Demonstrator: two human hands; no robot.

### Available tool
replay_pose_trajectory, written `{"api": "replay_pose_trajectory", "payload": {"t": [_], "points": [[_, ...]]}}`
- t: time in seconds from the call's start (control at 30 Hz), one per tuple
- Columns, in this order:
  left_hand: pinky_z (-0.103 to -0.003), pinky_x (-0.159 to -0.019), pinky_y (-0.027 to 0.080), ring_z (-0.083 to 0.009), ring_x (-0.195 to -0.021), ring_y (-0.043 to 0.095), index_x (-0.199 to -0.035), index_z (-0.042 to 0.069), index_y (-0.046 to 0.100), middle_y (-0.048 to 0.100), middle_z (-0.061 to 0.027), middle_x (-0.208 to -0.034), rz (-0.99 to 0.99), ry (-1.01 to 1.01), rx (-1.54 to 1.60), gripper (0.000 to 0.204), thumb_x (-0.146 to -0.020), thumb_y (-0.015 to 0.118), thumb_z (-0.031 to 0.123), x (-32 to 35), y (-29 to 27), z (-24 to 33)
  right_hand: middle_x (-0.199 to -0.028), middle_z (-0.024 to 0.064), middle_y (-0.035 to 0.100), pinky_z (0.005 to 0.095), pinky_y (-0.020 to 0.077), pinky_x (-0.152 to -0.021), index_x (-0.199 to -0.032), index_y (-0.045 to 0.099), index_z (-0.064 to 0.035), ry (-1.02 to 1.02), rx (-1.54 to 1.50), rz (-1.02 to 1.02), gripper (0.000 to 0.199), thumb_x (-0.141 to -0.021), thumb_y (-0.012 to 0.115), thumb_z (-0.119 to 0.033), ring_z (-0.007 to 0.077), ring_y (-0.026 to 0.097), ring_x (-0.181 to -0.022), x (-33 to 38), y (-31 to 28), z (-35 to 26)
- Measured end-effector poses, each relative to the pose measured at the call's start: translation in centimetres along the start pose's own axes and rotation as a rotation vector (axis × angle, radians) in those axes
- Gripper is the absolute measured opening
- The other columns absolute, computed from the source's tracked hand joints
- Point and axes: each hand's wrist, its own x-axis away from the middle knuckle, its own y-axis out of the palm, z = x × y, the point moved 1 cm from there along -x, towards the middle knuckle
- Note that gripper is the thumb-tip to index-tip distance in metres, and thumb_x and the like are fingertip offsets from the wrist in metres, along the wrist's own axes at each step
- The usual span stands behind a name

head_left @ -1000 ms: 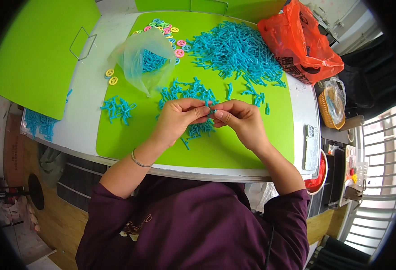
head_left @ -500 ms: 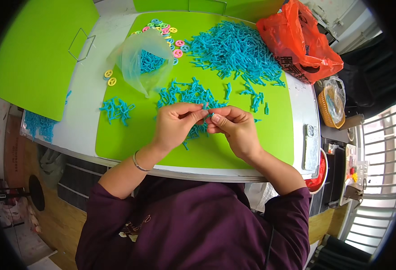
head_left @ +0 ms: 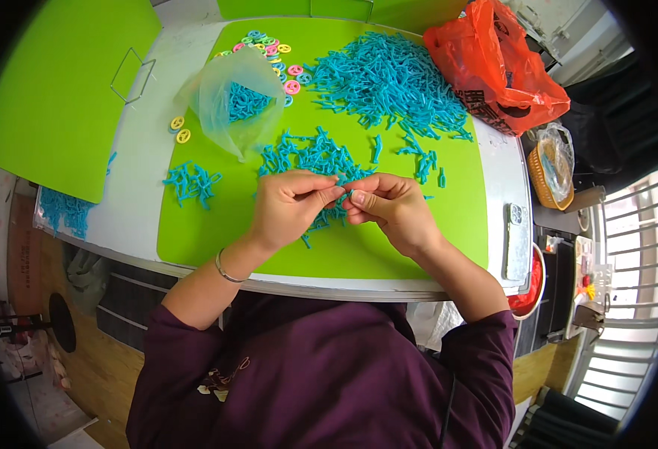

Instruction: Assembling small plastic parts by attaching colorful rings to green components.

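Hands point(head_left: 285, 209), pinched closed on teal piece point(head_left: 350, 193), hide part of pile point(head_left: 310, 155); translucent bag point(head_left: 222, 129), red bag point(head_left: 486, 63) beyond.

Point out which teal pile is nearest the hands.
The middle pile, partly covered by the left hand and right hand; the others lie farther off.

seeming to be a room in a home, with small handwork going on at a table point(head_left: 128, 198); which room, cannot tell. wood-look flooring point(head_left: 112, 378) is running beneath. at right, a barred window point(head_left: 634, 286) is letting in bright light. household stuff is crowding the edges: a woven basket point(head_left: 544, 179) is holding a clear plastic bag point(head_left: 561, 159), a red carrier bag point(head_left: 482, 56) is slouching at the table's far right corner, a phone point(head_left: 517, 243) is lying near its right edge. workshop touch: a heap of small blue plastic parts point(head_left: 389, 82) is spreading over a green mat point(head_left: 456, 224).
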Motion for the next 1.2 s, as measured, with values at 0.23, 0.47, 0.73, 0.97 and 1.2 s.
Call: {"api": "replay_pose_trajectory", "payload": {"t": [0.23,0.47,0.73,0.97,1.2], "points": [[-0.022,-0.057,0.048,-0.0113,-0.064,0.061,-0.084,-0.004,0.068,0.066,-0.0097,-0.074,0.076,0.135,-0.014,0.007,-0.078,0.067,-0.001,0.4,0.4,-0.3,-0.084,0.0110,0.065,0.0275,0.0535,-0.066,-0.094,0.062,0.0040,-0.138,0.019,0.029,0.012,-0.086,0.058,-0.004,0.0157,0.062,-0.071,0.4,1.0,0.3],[-0.021,-0.060,0.049,-0.0102,-0.066,0.062,-0.088,-0.004,0.068,0.067,-0.0089,-0.075,0.085,0.084,0.070,0.010,-0.080,0.066,0.003,0.5,0.8,-0.7,-0.084,0.0108,0.066,0.0273,0.0537,-0.067,-0.094,0.063,0.0037,-0.219,0.133,0.050,0.012,-0.086,0.059,-0.004,0.0149,0.062,-0.071,0.5,1.0,0.5],[-0.026,-0.079,0.050,-0.0145,-0.093,0.059,-0.113,-0.002,0.056,0.063,-0.0093,-0.099,-0.089,-0.033,0.193,0.031,-0.084,0.064,0.007,-0.1,0.8,0.8,-0.090,0.0106,0.065,0.0268,0.0542,-0.072,-0.098,0.062,0.0039,-0.224,0.009,0.033,0.014,-0.087,0.059,-0.004,0.0140,0.063,-0.076,-0.3,0.9,0.9],[-0.026,-0.081,0.047,-0.0125,-0.090,0.059,-0.109,0.000,0.058,0.063,-0.0096,-0.101,-0.102,-0.201,0.338,0.026,-0.086,0.062,0.011,-1.5,-1.3,-0.1,-0.100,0.0096,0.064,0.0277,0.0514,-0.073,-0.109,0.059,0.0022,-0.355,0.415,-0.003,0.023,-0.092,0.052,-0.012,0.0145,0.062,-0.086,-0.7,-1.2,-2.2],[-0.027,-0.076,0.046,-0.0151,-0.086,0.059,-0.102,0.000,0.058,0.063,-0.0092,-0.093,-0.160,-0.208,0.474,0.023,-0.091,0.055,0.019,-1.1,-1.7,0.0,-0.090,0.0116,0.065,0.0294,0.0478,-0.070,-0.099,0.065,-0.0031,-0.200,1.416,0.120,0.023,-0.077,0.066,-0.011,0.0194,0.061,-0.078,2.0,-6.9,-7.7]]}}
